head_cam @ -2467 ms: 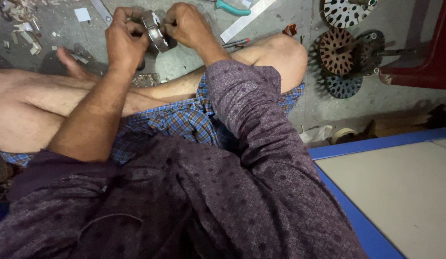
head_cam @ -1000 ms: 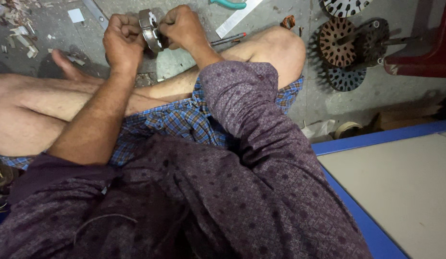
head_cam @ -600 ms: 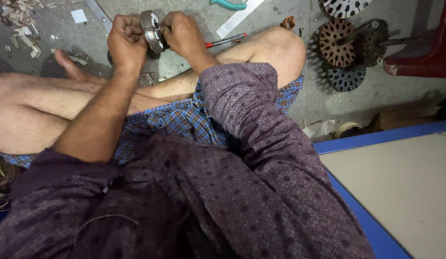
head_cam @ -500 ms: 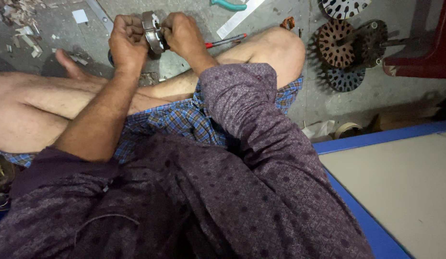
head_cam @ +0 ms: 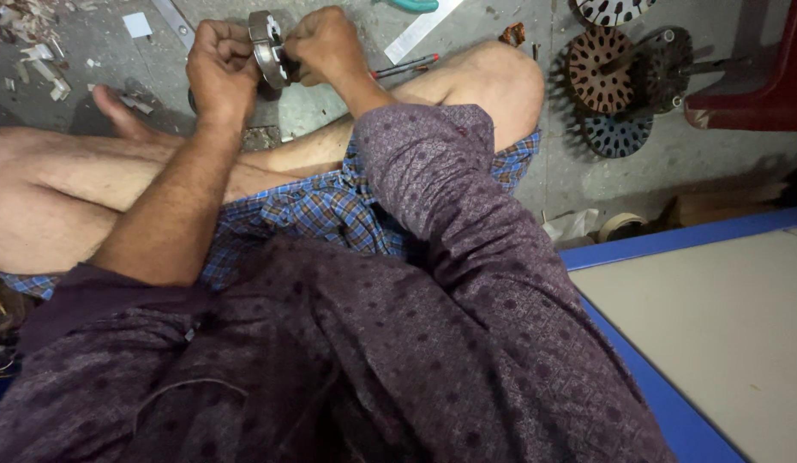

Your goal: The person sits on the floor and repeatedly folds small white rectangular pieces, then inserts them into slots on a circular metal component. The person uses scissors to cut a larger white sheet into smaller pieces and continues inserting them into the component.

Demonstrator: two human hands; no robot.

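Two hands are seen at about twelve o'clock in the head view, both closed into fists on one round metal part [head_cam: 266, 47]. The left hand [head_cam: 220, 73] is clenched at the part's nine o'clock side, knuckles up, and the right hand [head_cam: 326, 47] is curled tight against its three o'clock side. The part is a flat grey disc held on edge just above the concrete floor [head_cam: 330, 107], so that its rim is turned to the camera; its broad faces are turned toward the two fists, and its long axis runs roughly from twelve to six o'clock, tilted a little. Little open room is left around it: a bare foot [head_cam: 116, 111] lies near at eight o'clock, a raised knee [head_cam: 501, 77] stands at four o'clock, and a red-handled tool [head_cam: 407, 66] lies on the floor just beside the right wrist. A white strip [head_cam: 428, 26] is laid at two o'clock, and wood chips [head_cam: 30, 43] are scattered toward ten o'clock. Well apart at three o'clock, several slotted round plates [head_cam: 608, 73] are stacked beside a red stool [head_cam: 758, 86]. Clear floor is seen mainly between the knee and those plates. A blue-edged board [head_cam: 716, 326] fills the five o'clock corner.
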